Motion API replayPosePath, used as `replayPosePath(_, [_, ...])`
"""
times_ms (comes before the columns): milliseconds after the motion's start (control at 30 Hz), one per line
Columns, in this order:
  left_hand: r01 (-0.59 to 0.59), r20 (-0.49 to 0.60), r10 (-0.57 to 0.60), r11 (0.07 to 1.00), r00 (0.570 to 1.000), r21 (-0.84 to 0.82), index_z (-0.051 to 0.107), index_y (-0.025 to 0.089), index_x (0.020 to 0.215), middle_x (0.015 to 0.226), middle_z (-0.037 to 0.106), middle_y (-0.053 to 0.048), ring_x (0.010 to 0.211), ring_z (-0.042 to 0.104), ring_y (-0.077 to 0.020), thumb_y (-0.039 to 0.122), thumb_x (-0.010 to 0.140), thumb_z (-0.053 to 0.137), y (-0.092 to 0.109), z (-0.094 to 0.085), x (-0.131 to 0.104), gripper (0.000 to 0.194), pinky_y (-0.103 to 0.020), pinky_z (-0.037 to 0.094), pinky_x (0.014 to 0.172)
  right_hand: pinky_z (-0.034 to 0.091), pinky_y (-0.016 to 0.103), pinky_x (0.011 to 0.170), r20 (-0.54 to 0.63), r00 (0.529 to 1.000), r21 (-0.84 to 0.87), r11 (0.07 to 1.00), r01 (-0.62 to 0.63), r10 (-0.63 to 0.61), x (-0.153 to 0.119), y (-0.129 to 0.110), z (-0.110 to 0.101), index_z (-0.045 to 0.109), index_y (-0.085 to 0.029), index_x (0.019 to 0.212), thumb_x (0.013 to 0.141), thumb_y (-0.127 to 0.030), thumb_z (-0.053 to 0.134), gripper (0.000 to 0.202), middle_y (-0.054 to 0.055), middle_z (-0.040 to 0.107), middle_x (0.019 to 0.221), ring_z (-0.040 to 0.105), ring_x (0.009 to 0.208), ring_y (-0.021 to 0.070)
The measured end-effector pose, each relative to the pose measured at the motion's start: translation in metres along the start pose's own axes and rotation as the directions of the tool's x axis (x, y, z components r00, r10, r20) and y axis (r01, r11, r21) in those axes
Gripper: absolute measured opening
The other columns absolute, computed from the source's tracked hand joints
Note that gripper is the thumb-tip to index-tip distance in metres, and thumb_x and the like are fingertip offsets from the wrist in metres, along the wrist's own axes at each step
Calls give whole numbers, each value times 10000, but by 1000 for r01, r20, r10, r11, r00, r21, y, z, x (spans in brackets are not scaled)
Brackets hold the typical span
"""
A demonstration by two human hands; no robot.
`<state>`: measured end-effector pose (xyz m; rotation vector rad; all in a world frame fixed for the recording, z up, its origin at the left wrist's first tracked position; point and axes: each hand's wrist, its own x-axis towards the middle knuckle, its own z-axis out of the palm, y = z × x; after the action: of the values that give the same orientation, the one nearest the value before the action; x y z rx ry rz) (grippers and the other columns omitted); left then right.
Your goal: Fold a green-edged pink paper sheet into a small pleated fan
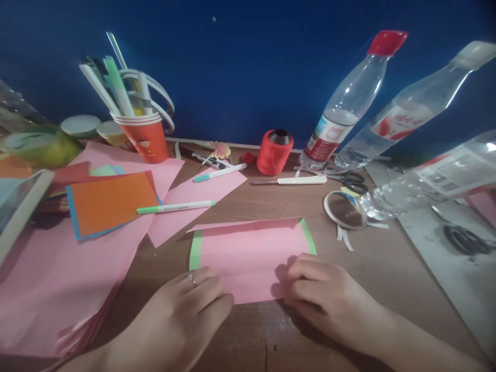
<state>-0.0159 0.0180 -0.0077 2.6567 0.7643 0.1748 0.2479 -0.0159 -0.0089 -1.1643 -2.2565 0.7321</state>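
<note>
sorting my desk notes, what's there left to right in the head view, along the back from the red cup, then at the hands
Back: red cup, flower, small red item, red spool, red-capped bottle, pale-capped bottle. Hands: left hand, pink sheet, right hand.

Bare tabletop (368, 268) lies open right of the pink sheet (248, 261) — behind, a red spool (271, 157) and red-capped bottle (346, 106) block.

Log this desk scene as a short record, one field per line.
Left hand: at the near left corner of the pink sheet
Right hand: at its near right corner
Sheet edges: green strips left and right
Left side: orange paper, green-tipped marker partly over it; red cup holding pens
Far middle: red spool
Right side: three clear bottles
</note>
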Motion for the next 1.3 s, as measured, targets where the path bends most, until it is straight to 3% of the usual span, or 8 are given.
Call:
replayPosePath(100, [-22, -7, 22, 999, 1000, 24, 567, 212, 818, 740, 532, 18, 655, 462, -157, -27, 722, 431, 0, 0, -2, 291, -300, 369, 626, 378, 279, 658, 2, 1000, -3, 1000, 1, -1, 1, -1, 0, 625, -151, 776, 887, -142, 509, 161, 33, 571, 721, 475, 706, 145])
replayPosePath(333, [125, 39, -122, 989, 992, -73, 550, 221, 813, 805, 562, 29, 727, 494, -144, -27, 709, 407, -2, -1, 1, 305, -288, 405, 704, 410, 264, 674, -64, 998, -63, 998, -13, 9, -3, 4, 4, 603, -146, 879, 898, -113, 477, 132, 39, 589, 798, 491, 731, 138])
replayPosePath(467, [111, 46, -109, 993, 993, -44, 563, 213, 837, 818, 550, 19, 736, 485, -144, -52, 704, 363, -4, 0, 2, 358, -292, 416, 701, 419, 283, 701, -52, 999, -127, 992, -9, 3, -8, 8, 4, 631, -169, 839, 879, -61, 455, 210, 41, 601, 852, 510, 794, 154])
replayPosePath(700, [128, 15, -128, 992, 992, -13, 599, 229, 932, 845, 567, 14, 769, 500, -166, -18, 734, 431, -4, -1, 1, 358, -327, 439, 718, 442, 297, 706, -62, 998, -174, 984, -27, 16, -4, 6, 2, 644, -174, 840, 889, -134, 489, 167, 44, 613, 870, 531, 806, 161])
replayPosePath(867, [97, -2, -97, 993, 995, 61, 601, 202, 935, 882, 572, -8, 786, 503, -174, 28, 780, 431, -2, 0, 1, 288, -333, 448, 719, 456, 319, 714, -53, 998, -227, 974, 4, -17, -2, 1, 0, 634, -167, 842, 884, -157, 504, 137, 54, 615, 870, 542, 810, 174])
replayPosePath(1067, [15, 32, -25, 958, 999, 287, 591, 179, 931, 873, 545, -29, 743, 472, -187, 21, 799, 381, 2, -1, 0, 294, -365, 430, 688, 471, 320, 727, -56, 998, -249, 968, -12, -2, -3, -1, 2, 615, -151, 946, 893, -152, 475, 150, 71, 609, 889, 551, 812, 178])
replayPosePath(1200, [-19, 2, 19, 966, 1000, 260, 582, 163, 812, 813, 513, -37, 734, 461, -185, 14, 786, 339, 4, -5, 1, 286, -348, 425, 679, 458, 309, 693, -18, 993, -279, 954, 111, -121, -3, -1, 3, 614, -146, 781, 873, -89, 441, 204, 69, 597, 815, 532, 774, 172])
replayPosePath(1300, [-42, -3, 44, 975, 999, 219, 583, 167, 812, 826, 532, -41, 748, 469, -189, 32, 781, 365, 5, -6, 1, 258, -344, 435, 696, 457, 310, 686, 39, 990, -314, 939, 139, -133, -3, -1, 3, 604, -146, 734, 866, -99, 450, 208, 61, 589, 769, 521, 774, 178])
